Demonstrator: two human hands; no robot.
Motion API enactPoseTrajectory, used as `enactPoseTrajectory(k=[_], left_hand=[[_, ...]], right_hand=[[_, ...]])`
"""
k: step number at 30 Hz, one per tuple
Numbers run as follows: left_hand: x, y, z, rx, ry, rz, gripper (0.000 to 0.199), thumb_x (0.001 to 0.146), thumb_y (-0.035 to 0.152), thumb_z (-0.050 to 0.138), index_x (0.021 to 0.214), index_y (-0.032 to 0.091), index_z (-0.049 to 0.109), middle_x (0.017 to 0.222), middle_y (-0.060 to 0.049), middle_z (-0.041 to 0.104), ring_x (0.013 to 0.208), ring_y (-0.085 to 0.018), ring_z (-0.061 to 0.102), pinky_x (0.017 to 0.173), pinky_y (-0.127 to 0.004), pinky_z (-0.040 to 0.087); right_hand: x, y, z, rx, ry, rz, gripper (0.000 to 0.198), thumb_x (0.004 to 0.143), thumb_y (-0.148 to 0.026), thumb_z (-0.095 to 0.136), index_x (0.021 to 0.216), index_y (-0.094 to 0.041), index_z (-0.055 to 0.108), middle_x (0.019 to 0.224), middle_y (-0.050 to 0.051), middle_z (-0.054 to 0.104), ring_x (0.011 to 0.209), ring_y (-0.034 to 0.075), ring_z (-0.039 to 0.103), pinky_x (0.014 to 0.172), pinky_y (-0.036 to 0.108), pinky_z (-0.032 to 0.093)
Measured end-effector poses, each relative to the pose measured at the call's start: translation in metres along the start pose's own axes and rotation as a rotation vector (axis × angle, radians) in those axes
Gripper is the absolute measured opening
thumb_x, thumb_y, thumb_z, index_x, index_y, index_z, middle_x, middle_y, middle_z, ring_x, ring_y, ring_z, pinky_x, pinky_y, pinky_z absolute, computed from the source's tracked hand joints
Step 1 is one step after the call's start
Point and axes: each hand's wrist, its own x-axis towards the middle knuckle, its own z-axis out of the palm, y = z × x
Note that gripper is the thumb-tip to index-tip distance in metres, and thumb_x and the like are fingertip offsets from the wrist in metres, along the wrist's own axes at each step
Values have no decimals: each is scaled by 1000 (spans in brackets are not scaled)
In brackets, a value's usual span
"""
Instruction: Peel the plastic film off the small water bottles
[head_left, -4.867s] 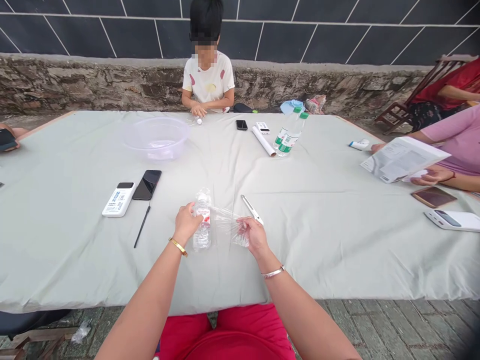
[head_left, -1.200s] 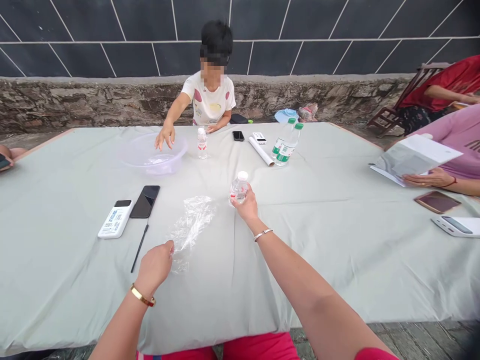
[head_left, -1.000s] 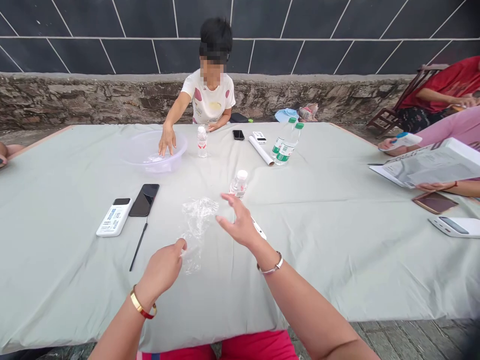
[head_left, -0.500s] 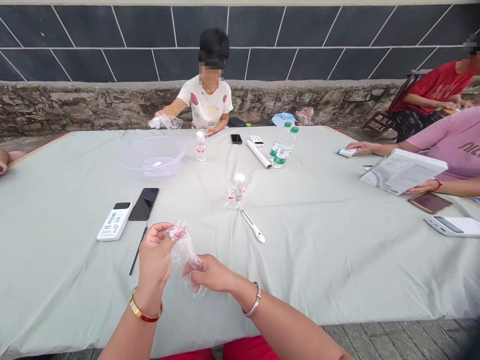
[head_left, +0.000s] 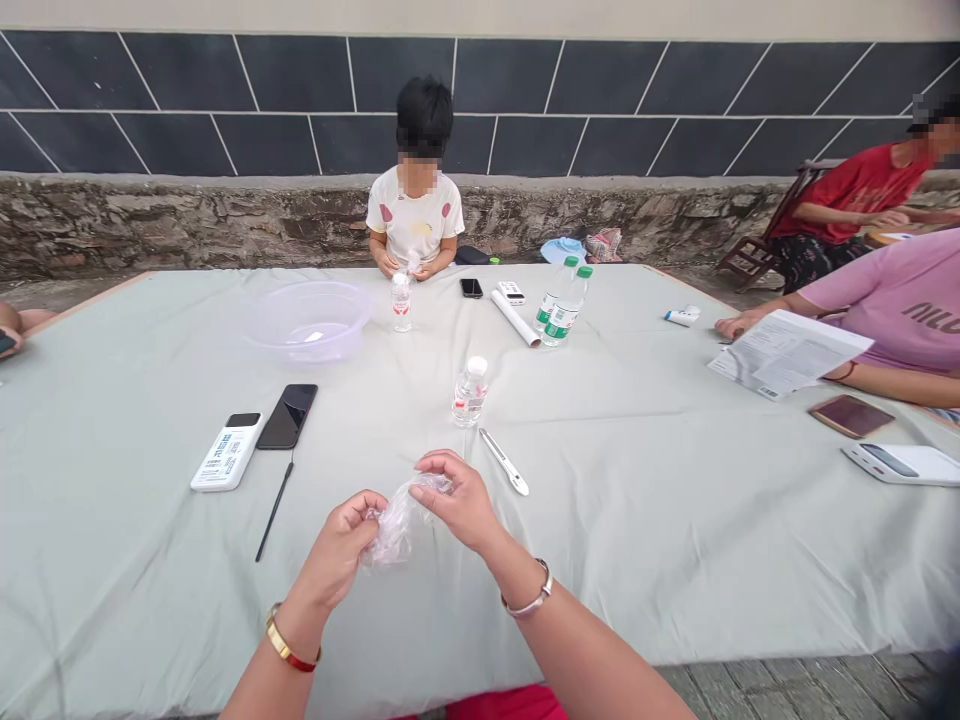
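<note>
Crumpled clear plastic film (head_left: 397, 532) hangs between my two hands above the near side of the table. My left hand (head_left: 341, 545) pinches its left edge between thumb and fingers. On the other side, my right hand (head_left: 459, 500) grips the upper right part, with the thumb and fingertips closed on it. Just beyond my right hand lie a white utility knife (head_left: 504, 462) and a small water bottle (head_left: 470, 392) with a white cap. To the left of my hands are a black phone (head_left: 288, 417) with a strap and a white power bank (head_left: 227, 452).
A translucent purple basin (head_left: 259, 340) stands at the far left of the cloth-covered table (head_left: 637, 540). Beyond the middle are another small bottle (head_left: 401, 305), a paper roll (head_left: 516, 320) and two green-capped bottles (head_left: 568, 308). People sit opposite and at the right, one holding papers (head_left: 787, 352).
My right hand has risen from below the film to its upper right; my left hand has lowered slightly. The person opposite has drawn their plastic film in from the side to their chest.
</note>
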Motion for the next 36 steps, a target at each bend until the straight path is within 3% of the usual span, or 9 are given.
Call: enactPoseTrajectory(k=[5, 11, 13, 16, 19, 24, 30, 33, 36], left_hand=[[3, -5, 14, -370, 132, 105, 26, 67, 42, 63, 78, 20, 54, 68, 2, 53, 60, -11, 50, 56, -25, 42], [12, -19, 24, 182, 396, 385, 29, 61, 40, 72, 82, 22, 64, 117, -7, 56, 109, -25, 52, 91, -38, 42], [12, -21, 25, 238, 367, 396, 38, 62, 39, 71, 96, 24, 63, 124, -7, 54, 115, -26, 50, 95, -40, 41], [14, -21, 24, 205, 269, 307, 49, 65, 38, 70, 110, 23, 58, 115, -8, 61, 107, -24, 57, 90, -38, 45], [22, -16, 20, 158, 310, 247, 44, 65, 41, 70, 102, 19, 61, 107, -8, 64, 100, -23, 59, 85, -35, 46], [53, 13, 2, 25, 326, 214, 56, 61, 45, 72, 107, 18, 56, 80, -1, 61, 68, -15, 59, 62, -27, 48], [125, 78, -32, -135, 296, 67, 35, 73, 30, 66, 104, 18, 53, 69, 3, 56, 48, -9, 55, 47, -20, 40], [171, 121, -48, -166, 395, 90, 27, 80, 17, 56, 107, 16, 53, 74, 2, 57, 49, -6, 54, 45, -16, 35], [214, 164, -61, -107, 573, 138, 32, 81, 14, 55, 114, 14, 52, 88, -5, 60, 58, -8, 57, 49, -19, 41]], right_hand=[[-16, 16, 31, 508, -14, 381, 47, 76, -63, 55, 100, -23, 61, 96, 5, 61, 89, 19, 58, 75, 33, 49], [-29, 2, 32, 916, -226, 527, 54, 81, -66, 47, 121, -30, 55, 131, 2, 53, 121, 21, 47, 98, 37, 38], [-27, -1, 27, 937, -229, 523, 56, 80, -63, 52, 126, -32, 52, 133, 1, 52, 122, 19, 47, 100, 35, 37], [-23, 1, 20, 831, -230, 500, 65, 79, -63, 53, 136, -35, 40, 136, 1, 49, 120, 19, 48, 100, 37, 37], [-19, 9, 10, 520, -172, 456, 73, 79, -65, 52, 141, -33, 32, 128, 5, 53, 113, 21, 53, 94, 39, 41], [-13, 27, -12, 217, 35, 422, 64, 82, -60, 46, 135, -24, 39, 107, 7, 59, 88, 19, 63, 83, 37, 46], [3, 45, -47, 38, 244, 291, 48, 76, -45, 56, 120, -26, 51, 101, 4, 59, 71, 14, 59, 70, 32, 49], [20, 53, -71, -141, 442, 269, 50, 74, -41, 57, 121, -26, 50, 100, 3, 59, 63, 12, 54, 63, 30, 49], [41, 60, -88, -270, 493, 314, 66, 72, -44, 58, 132, -24, 40, 102, 4, 58, 60, 11, 54, 62, 31, 50]])
